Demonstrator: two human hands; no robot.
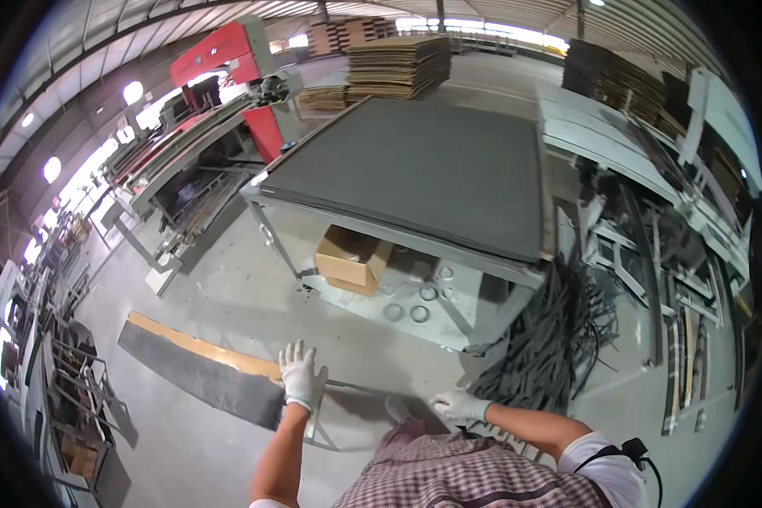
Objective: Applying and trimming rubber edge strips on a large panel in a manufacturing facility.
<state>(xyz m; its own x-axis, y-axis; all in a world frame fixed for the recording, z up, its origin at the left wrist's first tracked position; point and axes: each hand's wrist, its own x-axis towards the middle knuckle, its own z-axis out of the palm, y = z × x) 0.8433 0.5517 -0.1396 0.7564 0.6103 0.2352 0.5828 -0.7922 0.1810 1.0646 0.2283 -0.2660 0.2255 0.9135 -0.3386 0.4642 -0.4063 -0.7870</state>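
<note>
My left hand (302, 377), in a white glove, has its fingers spread. It is at the right end of a long dark grey strip or board (203, 372) with a tan band (203, 345) along its far edge. I cannot tell whether the palm presses on it. A thin metal frame (326, 433) shows beside that end. My right hand (461, 406), also gloved, is in front of my body to the right, its fingers pointing left and loosely bent. Nothing shows in it. A checked apron (457, 478) covers my front.
Ahead stands a large metal table (398, 222) topped with dark grey sheets (423, 169). Under it are a cardboard box (351, 258) and several rings (419, 314). Dark strips (542, 347) lie heaped at its right leg. A red machine (220, 59) stands far left, metal frames (643, 254) at right.
</note>
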